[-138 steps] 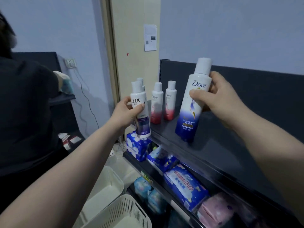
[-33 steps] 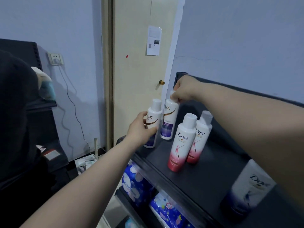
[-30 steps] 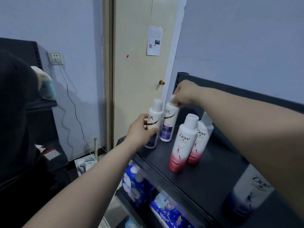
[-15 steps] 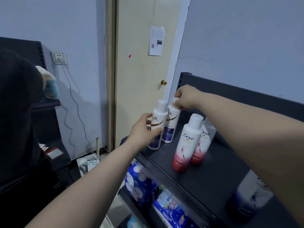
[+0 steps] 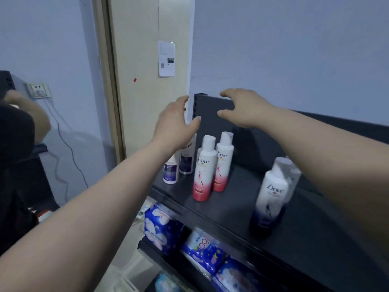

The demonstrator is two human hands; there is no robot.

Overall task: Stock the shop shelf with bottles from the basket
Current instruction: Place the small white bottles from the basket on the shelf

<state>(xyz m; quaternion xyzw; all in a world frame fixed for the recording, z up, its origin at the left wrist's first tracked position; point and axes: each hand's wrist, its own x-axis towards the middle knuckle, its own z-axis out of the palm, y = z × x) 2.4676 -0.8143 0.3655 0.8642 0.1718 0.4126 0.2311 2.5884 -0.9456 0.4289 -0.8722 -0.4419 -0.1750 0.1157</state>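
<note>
On the dark top shelf (image 5: 231, 209) stand two white-and-purple Lux bottles (image 5: 171, 172) at the left end, partly hidden by my left wrist. Beside them are two white-and-red Dove bottles (image 5: 204, 167). Further right are two larger white-and-blue Dove bottles (image 5: 271, 194), one behind the other. My left hand (image 5: 175, 123) hovers above the Lux bottles, fingers relaxed, holding nothing. My right hand (image 5: 242, 108) hangs above the shelf near its back panel, fingers spread and empty. The basket is barely visible at the bottom edge.
Blue packs of tissue (image 5: 162, 230) fill the lower shelf. A beige door (image 5: 145, 98) with a paper notice stands behind the shelf's left end. Another person in dark clothing (image 5: 19, 157) stands at the left, near a wall socket (image 5: 39, 90).
Both hands have let go of the Lux bottles and lifted above them. The two Lux bottles now stand on the shelf on their own.
</note>
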